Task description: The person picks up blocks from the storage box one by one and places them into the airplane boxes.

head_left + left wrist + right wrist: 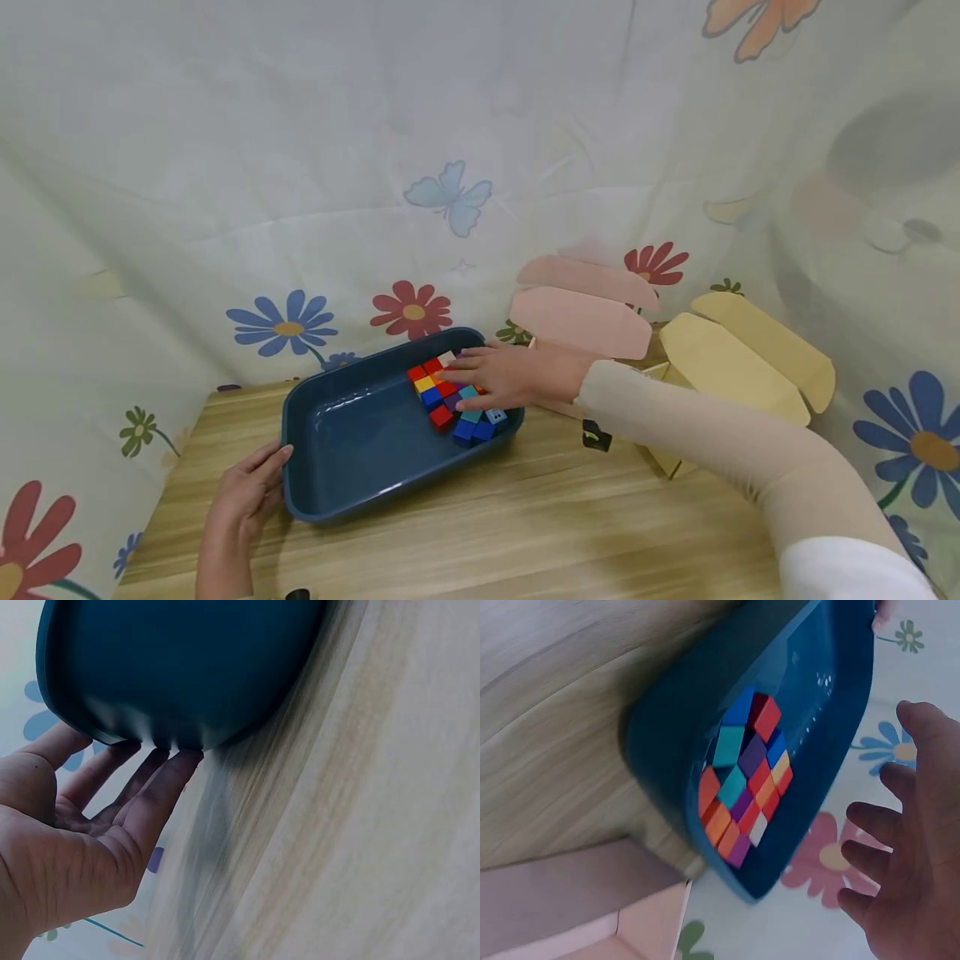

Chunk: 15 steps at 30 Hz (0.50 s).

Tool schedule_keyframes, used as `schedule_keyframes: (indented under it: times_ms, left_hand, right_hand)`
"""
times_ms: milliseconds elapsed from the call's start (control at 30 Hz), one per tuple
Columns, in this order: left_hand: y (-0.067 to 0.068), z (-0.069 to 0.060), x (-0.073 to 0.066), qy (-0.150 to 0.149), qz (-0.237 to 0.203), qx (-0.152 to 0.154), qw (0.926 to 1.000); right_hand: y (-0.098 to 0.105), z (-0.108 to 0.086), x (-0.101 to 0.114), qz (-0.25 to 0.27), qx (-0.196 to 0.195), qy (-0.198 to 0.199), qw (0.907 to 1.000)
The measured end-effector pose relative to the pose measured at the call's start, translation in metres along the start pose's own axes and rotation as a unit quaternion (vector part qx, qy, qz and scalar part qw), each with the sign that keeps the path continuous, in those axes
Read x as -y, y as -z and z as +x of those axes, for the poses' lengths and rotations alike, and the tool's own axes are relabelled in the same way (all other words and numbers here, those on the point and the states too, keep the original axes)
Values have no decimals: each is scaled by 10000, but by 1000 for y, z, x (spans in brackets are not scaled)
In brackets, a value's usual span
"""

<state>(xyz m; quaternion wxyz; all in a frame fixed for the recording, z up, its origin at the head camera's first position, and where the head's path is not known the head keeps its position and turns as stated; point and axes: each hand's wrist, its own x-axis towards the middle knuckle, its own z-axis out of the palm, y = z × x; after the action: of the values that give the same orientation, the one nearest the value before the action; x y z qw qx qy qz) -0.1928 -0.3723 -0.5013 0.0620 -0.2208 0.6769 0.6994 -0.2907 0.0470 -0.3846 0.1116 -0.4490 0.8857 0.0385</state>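
Observation:
A dark blue tray (pixel 367 442) lies on the wooden table, with colourful cubes (pixel 431 397) grouped at its right end. Fingertips of my left hand (pixel 243 492) touch the outside of the tray's left end; in the left wrist view, the extended fingers of that hand (pixel 97 817) meet the outer wall (pixel 180 675). My right hand (pixel 517 373) is over the cubes with its fingers spread, hiding some of them. From the right wrist, this hand (pixel 915 847) shows nothing in its grasp, and the cubes (pixel 751 756) sit inside the tray (pixel 656 742).
Right of the tray stand an open pink box (pixel 581 321) and an open yellow box (pixel 735 367), both partly behind the right arm. A small black item (pixel 596 436) is below the right forearm. A patterned cloth (pixel 300 208) hangs behind the table (pixel 450 533).

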Motion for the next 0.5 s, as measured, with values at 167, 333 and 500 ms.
schedule_keyframes:
  times_ms: [167, 333, 500]
  left_hand:
    - [2, 0, 0, 42, -68, 97, 9999]
    - [4, -1, 0, 139, -168, 232, 9995]
    - [4, 0, 0, 127, -341, 274, 9990]
  right_hand:
    - [-8, 30, 12, -20, 247, 259, 9994]
    - [-15, 55, 21, -125, 648, 730, 9951]
    - [-22, 72, 26, -420, 834, 1010, 9905]
